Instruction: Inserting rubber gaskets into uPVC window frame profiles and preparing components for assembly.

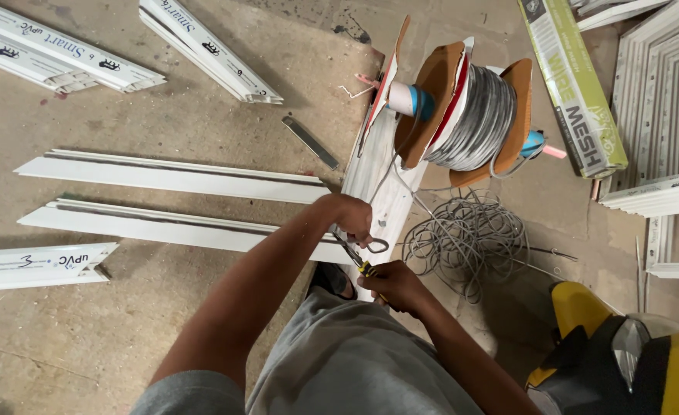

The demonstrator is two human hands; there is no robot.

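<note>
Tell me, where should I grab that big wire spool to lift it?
Probably by the blue tube poking out of each end of the wire spool, one hand per side, coming from the left and right. The spool lies with its axle sideways, so the tube ends stick out free, while the brown cardboard discs look bendy.

a workshop floor: bare concrete [201,100], cut white window profiles [170,175], wire spool [474,115], yellow power tool [624,353]
</note>
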